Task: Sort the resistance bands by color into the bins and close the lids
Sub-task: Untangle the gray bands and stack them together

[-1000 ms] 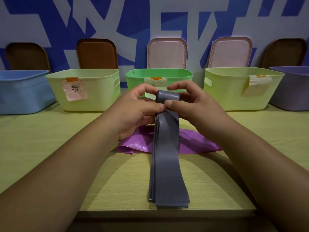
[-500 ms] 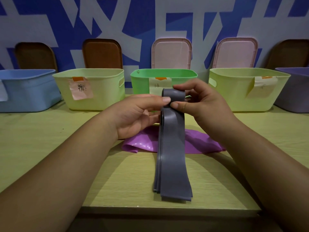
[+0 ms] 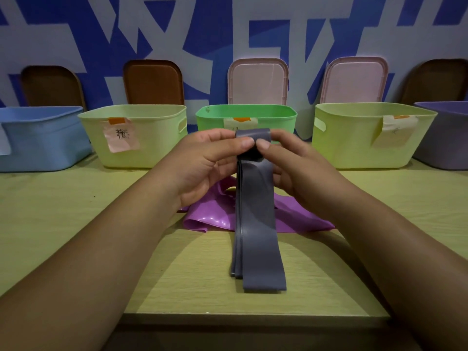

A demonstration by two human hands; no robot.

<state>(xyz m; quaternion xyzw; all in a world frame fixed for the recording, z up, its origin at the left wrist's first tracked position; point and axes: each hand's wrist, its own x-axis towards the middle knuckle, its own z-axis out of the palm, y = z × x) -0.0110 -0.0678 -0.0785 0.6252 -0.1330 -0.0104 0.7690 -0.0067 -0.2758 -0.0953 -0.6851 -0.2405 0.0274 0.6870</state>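
Note:
A grey resistance band (image 3: 257, 224), folded in layers, runs from my hands down onto the table toward its front edge. My left hand (image 3: 205, 164) and my right hand (image 3: 296, 168) both pinch its rolled top end, thumbs meeting on it. A purple band (image 3: 293, 219) lies crumpled on the table under the grey one. Open bins stand in a row behind: blue (image 3: 38, 140), pale yellow-green (image 3: 152, 138) with a pink label, green (image 3: 278, 120), yellow-green (image 3: 354, 138) with a label, and purple (image 3: 448, 138).
Lids lean on the blue-and-white wall behind the bins: brown ones (image 3: 154, 82) at left and far right, pink ones (image 3: 258, 82) behind the green and right yellow-green bins. The table's front edge (image 3: 253, 316) is close below the band's end.
My hands have rolled the top of the grey band a little further and lifted it slightly; its lower end has slid away from the table's front edge.

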